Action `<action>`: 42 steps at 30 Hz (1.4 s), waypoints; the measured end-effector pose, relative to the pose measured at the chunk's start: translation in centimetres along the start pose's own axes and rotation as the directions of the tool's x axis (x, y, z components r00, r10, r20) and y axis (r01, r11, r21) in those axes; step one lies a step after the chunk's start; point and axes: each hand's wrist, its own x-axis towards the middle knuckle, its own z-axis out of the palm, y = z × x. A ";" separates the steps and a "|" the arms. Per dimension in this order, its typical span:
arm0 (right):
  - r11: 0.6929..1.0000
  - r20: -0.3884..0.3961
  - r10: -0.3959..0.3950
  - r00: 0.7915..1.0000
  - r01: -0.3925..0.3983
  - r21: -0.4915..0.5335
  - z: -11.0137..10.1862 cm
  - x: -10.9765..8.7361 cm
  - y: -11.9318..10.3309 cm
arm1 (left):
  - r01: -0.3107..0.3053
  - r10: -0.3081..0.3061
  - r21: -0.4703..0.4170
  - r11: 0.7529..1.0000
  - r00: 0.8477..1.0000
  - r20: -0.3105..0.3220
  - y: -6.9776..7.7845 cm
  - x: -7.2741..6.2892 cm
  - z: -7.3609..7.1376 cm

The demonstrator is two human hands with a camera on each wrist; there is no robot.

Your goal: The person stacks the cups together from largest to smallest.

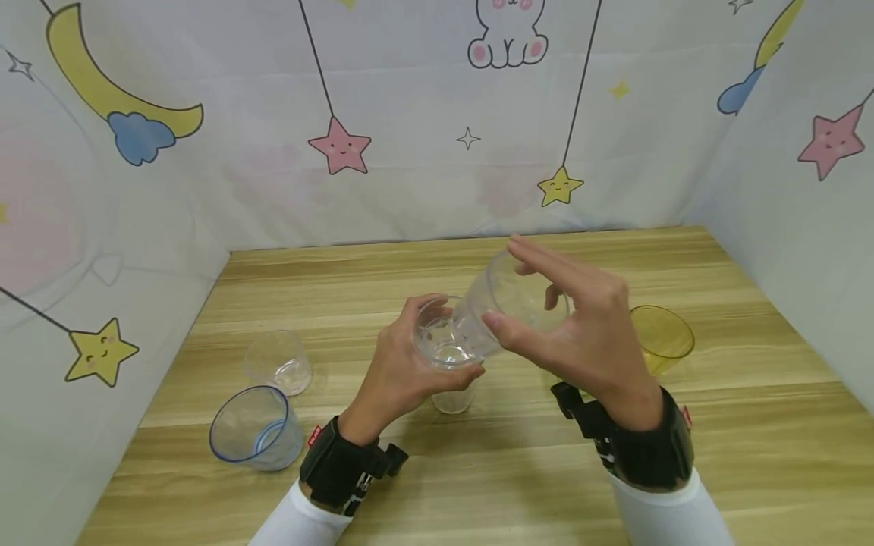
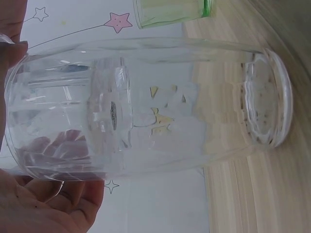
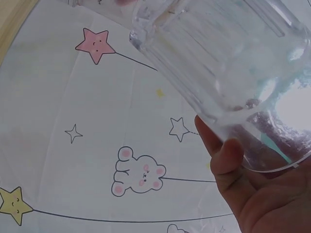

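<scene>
My left hand [image 1: 401, 364] grips a tall clear glass [image 2: 218, 107] upright above the wooden table, fingers around its upper part. Inside its upper half, the left wrist view shows a ring-shaped base [image 2: 119, 102], which looks like another clear glass nested there. With thumb and fingers spread around it, my right hand [image 1: 580, 326] holds a second clear glass [image 1: 481, 307] tilted, its lower end at the mouth of the left one. Ridged sides of this tilted glass [image 3: 218, 63] fill the upper right wrist view. Whether the two glasses touch I cannot tell.
On the table's left stand a short clear glass [image 1: 278, 364] and a blue-rimmed glass [image 1: 256, 428]. A yellow glass [image 1: 661, 334] is partly hidden behind my right hand. The left wrist view has a green-tinted glass [image 2: 172, 12] at its top. Printed cloth walls [image 1: 410, 205] border the table.
</scene>
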 end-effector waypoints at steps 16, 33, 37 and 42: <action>0.996 -0.067 0.031 0.997 -0.025 0.085 1.8 0.2 -0.3 | 0.021 -0.020 0.022 1.000 1.000 -0.016 0.3 -0.1 0.0; 0.989 0.151 0.031 0.988 -0.052 0.137 4.6 -0.5 -0.1 | -0.024 0.023 0.080 0.997 1.000 0.014 0.3 0.0 -0.1; 0.988 0.212 0.068 0.975 -0.095 0.121 4.9 -0.7 -0.1 | -0.060 0.059 0.110 0.992 0.998 0.020 0.0 0.1 -0.1; 0.986 0.242 0.105 0.965 -0.133 0.101 4.9 -0.8 -0.1 | -0.051 0.048 0.119 0.992 0.999 0.024 0.0 0.1 -0.2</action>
